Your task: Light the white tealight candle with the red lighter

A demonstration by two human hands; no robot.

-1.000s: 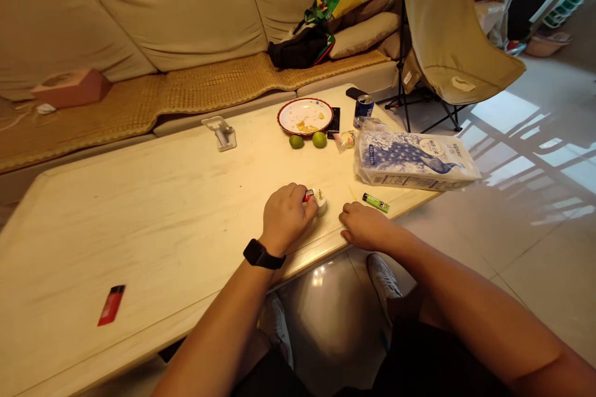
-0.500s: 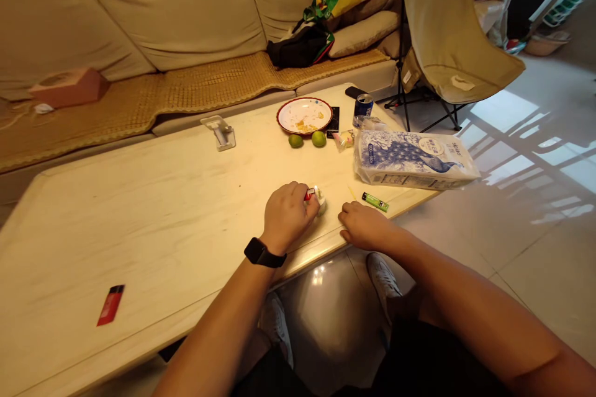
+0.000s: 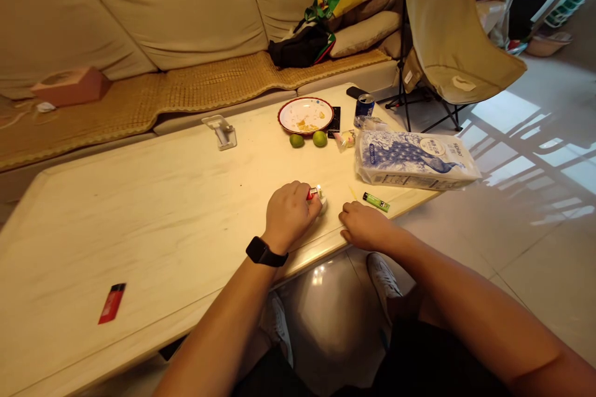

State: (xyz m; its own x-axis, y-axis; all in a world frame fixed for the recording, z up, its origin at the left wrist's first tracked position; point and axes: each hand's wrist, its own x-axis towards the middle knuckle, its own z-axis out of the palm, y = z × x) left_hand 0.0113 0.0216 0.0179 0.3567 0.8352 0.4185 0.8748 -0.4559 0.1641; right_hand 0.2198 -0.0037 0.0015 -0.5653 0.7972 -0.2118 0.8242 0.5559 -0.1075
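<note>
My left hand (image 3: 289, 214), with a black watch on its wrist, is closed around a red lighter (image 3: 311, 193). A small bright flame shows at the lighter's tip. Just below the flame stands a small whitish object (image 3: 323, 203), partly hidden by my fingers; its kind is unclear. My right hand (image 3: 361, 223) rests on the table's near edge, fingers loosely bent and the thumb apart, with nothing visible in it. Beyond it lie a green lighter (image 3: 376, 201) and a thin yellow strip (image 3: 352, 193). Another red lighter (image 3: 112, 304) lies at the table's left.
Farther back on the table (image 3: 153, 211) are a red-rimmed plate (image 3: 298, 113), two green limes (image 3: 319, 139), a blue can (image 3: 364, 107), a wrapped tissue pack (image 3: 414, 158) and a white stand (image 3: 222, 134). A sofa (image 3: 177, 6) and folding chair (image 3: 451, 31) stand behind.
Both hands keep almost the same places. The whole view has shifted very slightly; the flame at the lighter stays visible.
</note>
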